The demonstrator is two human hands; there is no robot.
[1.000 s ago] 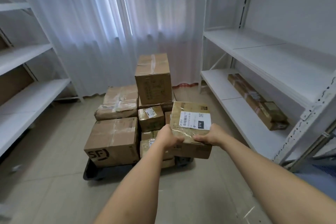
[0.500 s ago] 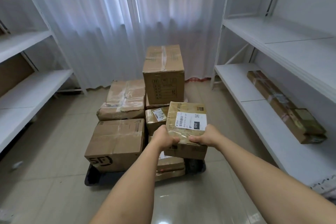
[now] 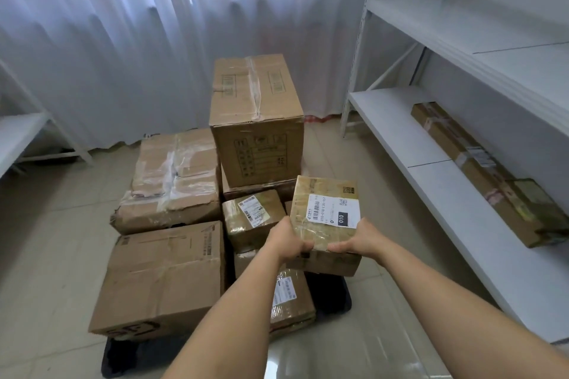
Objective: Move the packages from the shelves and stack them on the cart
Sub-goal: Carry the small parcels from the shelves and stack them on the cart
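Both bare forearms reach forward from the lower edge of the view, converging ahead. The left hand (image 3: 288,241) and the right hand (image 3: 358,240) sit close together at the same height, fingers curled in a grip, thumbs on top.

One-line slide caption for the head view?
Both hands, left hand and right hand, hold a labelled package over the loaded cart.

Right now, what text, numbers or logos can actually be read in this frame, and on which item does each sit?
"010": black patch on the white label of the held package.
"010-010-130-551", approximately: same label, small print.
"SF", partly cut off: front of the large box at the cart's near left.
Too small or blurred: printing on the tall box, label on the small box, labels on the long shelf package.
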